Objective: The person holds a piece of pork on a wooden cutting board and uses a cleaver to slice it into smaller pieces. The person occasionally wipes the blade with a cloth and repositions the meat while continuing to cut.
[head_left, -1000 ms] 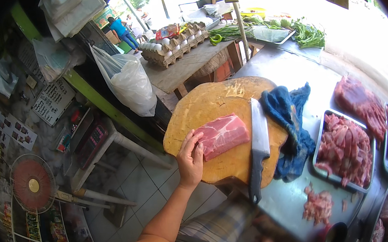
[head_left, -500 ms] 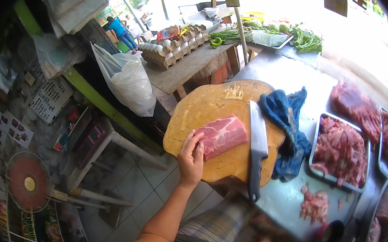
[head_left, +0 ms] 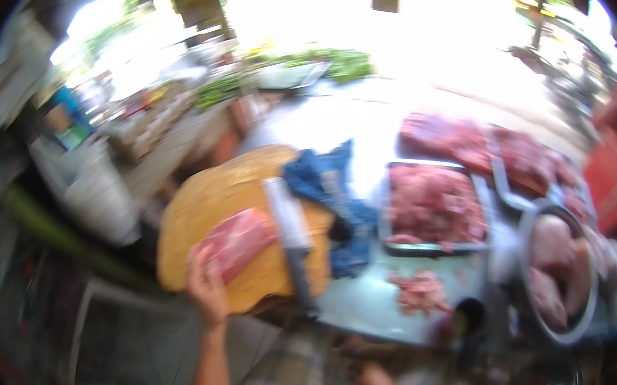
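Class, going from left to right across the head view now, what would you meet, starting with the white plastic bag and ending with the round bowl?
White plastic bag, left hand, slab of meat, knife, blue cloth, tray, round bowl.

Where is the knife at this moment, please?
In the head view, the knife lies just left of centre on the chopping block, between the meat slab and the blue cloth.

Raw meat (head_left: 242, 244) on a chopping block (head_left: 202, 193) and a tray (head_left: 436, 248) heaped with cuts (head_left: 435, 204) show a butcher's stall.
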The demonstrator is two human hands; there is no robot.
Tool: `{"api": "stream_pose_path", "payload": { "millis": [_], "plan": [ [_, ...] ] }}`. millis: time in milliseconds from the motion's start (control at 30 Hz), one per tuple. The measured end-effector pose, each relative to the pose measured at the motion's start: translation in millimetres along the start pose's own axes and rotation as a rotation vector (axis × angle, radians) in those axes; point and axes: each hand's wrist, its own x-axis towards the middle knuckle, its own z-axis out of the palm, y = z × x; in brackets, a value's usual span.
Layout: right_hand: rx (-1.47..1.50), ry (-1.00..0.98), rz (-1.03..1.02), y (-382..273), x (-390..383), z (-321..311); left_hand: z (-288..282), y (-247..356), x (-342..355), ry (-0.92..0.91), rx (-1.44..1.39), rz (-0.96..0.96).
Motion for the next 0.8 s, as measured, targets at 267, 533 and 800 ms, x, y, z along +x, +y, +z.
{"api": "stream_pose_path", "payload": {
  "millis": [267,533,800],
  "plan": [
    [0.067,0.049,-0.046,13,8,10,-3,-7,1,-0.026,0.159,0.041],
    [-0.011,0.041,-0.068,15,11,13,-5,-17,0,-0.014,0.177,0.06],
    [-0.262,0.043,-0.066,25,27,20,-1,-40,1,-0.045,0.188,0.15]
  ]
}}
